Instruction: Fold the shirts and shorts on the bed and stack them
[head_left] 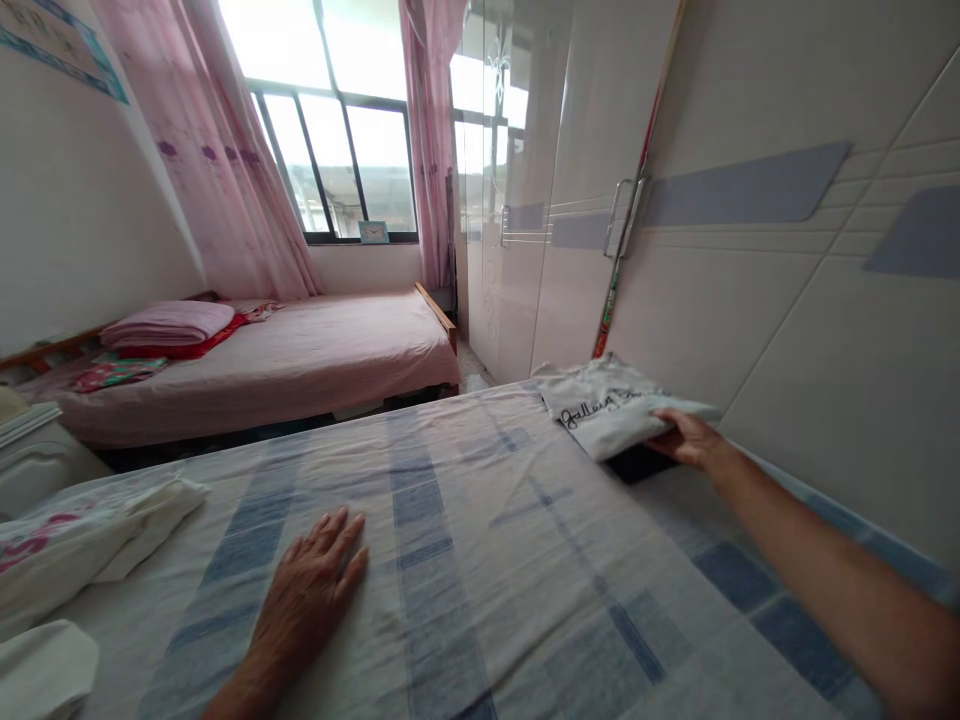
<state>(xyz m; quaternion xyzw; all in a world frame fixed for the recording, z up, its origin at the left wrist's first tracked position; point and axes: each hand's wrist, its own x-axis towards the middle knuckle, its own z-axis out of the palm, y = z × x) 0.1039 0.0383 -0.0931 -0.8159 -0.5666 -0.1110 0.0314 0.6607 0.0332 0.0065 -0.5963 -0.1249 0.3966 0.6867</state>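
Note:
My left hand (315,580) lies palm down on the blue-and-white patterned bed sheet (457,520), fingers stretched out and holding nothing. At the far right of the bed, a folded white shirt (600,405) with black script lettering rests on a folded black cloth (637,463). The fingers of my right hand (688,438) are closed on the shirt's near right edge; the thumb side is partly hidden. Off to the left lies a loosely laid white garment (112,545) with pink print, and a second white cloth (45,665) sits at the lower left corner.
A tall glossy wardrobe (765,110) borders the bed on the right. Across a narrow gap stands another bed (337,350) with pink bedding and a folded pink quilt (176,322). Behind it are pink curtains (217,150) and a window holding a small clock (373,232).

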